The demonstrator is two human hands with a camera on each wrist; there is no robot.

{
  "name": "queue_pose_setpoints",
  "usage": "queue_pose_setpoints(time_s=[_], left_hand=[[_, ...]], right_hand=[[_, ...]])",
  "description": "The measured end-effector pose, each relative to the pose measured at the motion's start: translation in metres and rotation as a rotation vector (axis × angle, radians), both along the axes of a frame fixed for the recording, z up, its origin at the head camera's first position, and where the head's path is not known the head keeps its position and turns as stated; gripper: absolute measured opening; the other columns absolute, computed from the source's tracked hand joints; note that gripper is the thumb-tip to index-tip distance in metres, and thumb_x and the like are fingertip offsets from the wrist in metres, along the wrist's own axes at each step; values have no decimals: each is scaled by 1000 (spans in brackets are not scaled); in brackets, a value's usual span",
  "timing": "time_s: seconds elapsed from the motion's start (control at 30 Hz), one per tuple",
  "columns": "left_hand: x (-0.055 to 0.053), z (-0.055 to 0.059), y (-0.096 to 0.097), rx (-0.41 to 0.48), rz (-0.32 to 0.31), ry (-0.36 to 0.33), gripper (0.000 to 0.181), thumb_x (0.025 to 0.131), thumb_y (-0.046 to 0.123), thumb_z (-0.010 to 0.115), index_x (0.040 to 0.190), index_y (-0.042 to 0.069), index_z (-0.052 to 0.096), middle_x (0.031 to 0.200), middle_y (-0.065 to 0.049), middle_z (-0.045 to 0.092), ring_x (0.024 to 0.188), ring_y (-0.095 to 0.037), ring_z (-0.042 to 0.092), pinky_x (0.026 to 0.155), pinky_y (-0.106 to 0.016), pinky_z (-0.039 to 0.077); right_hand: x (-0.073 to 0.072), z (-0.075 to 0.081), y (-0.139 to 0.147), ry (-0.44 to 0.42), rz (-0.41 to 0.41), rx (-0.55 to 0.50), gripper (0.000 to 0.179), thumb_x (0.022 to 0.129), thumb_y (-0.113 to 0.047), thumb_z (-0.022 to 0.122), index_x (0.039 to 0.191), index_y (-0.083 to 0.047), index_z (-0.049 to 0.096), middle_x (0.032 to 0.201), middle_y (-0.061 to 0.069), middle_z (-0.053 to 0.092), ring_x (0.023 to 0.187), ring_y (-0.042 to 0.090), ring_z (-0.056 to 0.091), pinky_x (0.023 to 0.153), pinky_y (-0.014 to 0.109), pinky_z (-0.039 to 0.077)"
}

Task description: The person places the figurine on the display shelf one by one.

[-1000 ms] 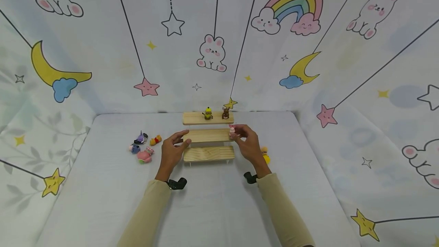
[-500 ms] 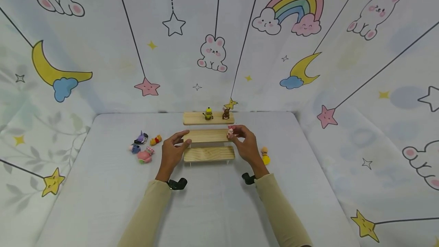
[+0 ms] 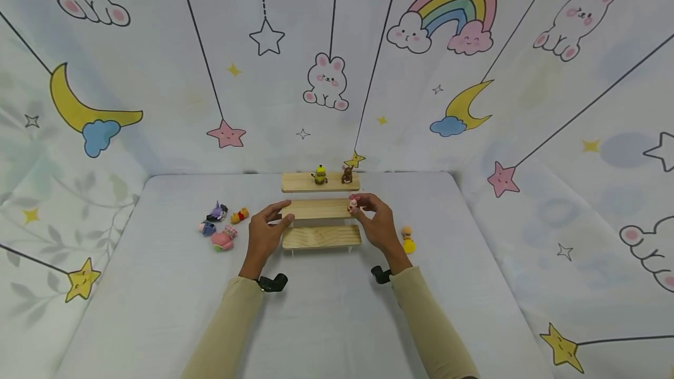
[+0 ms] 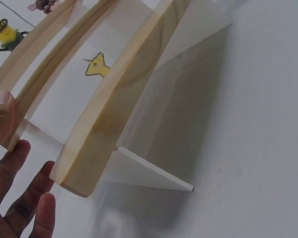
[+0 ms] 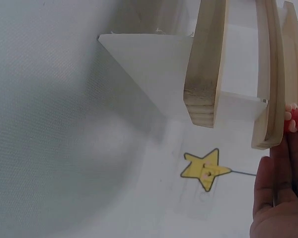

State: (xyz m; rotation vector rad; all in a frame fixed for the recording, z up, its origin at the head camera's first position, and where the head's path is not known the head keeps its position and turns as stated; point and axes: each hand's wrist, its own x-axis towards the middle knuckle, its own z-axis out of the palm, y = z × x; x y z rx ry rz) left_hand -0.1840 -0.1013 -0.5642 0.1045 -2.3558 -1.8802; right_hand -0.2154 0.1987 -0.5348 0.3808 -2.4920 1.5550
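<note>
A three-tier stand with wooden planks and clear supports stands mid-table. My left hand (image 3: pixel 265 235) grips the left end of its middle plank (image 3: pixel 316 208); the left wrist view shows the thumb (image 4: pixel 2 116) against that plank's edge. My right hand (image 3: pixel 380 224) pinches a small pink figurine (image 3: pixel 353 204) at the plank's right end. In the right wrist view the figurine (image 5: pixel 292 118) is partly cut off, so whether its base touches the wood cannot be told. On the top plank (image 3: pixel 297 182) stand a yellow-headed minion figurine (image 3: pixel 319 176) and a brown mouse-like figurine (image 3: pixel 346 175).
Left of the stand lie several toys: a purple-and-black figurine (image 3: pixel 217 211), a blue one (image 3: pixel 207 228), a pink one (image 3: pixel 223 240) and a red-and-yellow bear (image 3: pixel 240 215). A yellow toy (image 3: pixel 408 241) sits beyond my right wrist. The bottom plank (image 3: pixel 321 237) bears nothing.
My right hand has moved slightly left with the pink figurine, from the middle plank's right edge to a little further in. The left hand has stayed on the plank.
</note>
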Motion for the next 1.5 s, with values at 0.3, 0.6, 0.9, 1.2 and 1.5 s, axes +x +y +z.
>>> queue_pose_setpoints(time_s=[0.3, 0.6, 0.9, 1.2, 1.5], left_hand=[[-1, -3, 0, 7, 4, -9, 42, 94, 43, 81, 133, 30, 75, 142, 1, 71, 122, -23, 68, 101, -44, 56], [0, -4, 1, 9, 4, -13, 43, 93, 47, 81, 133, 31, 75, 140, 1, 72, 120, -22, 68, 100, -43, 54], [0, -3, 1, 7, 6, -8, 44, 93, 47, 81, 133, 31, 75, 142, 0, 71, 120, -24, 68, 98, -38, 56], [0, -4, 0, 17, -4, -7, 42, 93, 46, 81, 133, 32, 75, 141, 1, 72, 121, -23, 68, 95, -29, 56], [-1, -3, -1, 19, -9, 15, 42, 94, 44, 81, 134, 32, 74, 141, 1, 72, 121, -25, 68, 91, -26, 55]], right_hand=[[0, -1, 1, -5, 9, 1, 33, 101, -19, 76, 133, -17, 69, 126, 5, 73, 118, 26, 68, 107, 55, 51], [2, -1, 2, -3, -18, 41, 36, 100, -17, 77, 135, -16, 68, 129, 6, 73, 119, 25, 68, 107, 51, 53], [2, 2, 10, 12, -17, 26, 40, 97, -19, 80, 135, -18, 69, 131, 4, 74, 123, 24, 69, 107, 49, 52], [4, 8, 31, 6, -42, 9, 41, 96, -11, 80, 135, -15, 69, 132, 9, 74, 124, 30, 68, 109, 55, 50], [4, 5, 61, 5, -109, 20, 40, 96, -8, 80, 134, -17, 71, 131, 9, 74, 124, 30, 68, 109, 54, 48]])
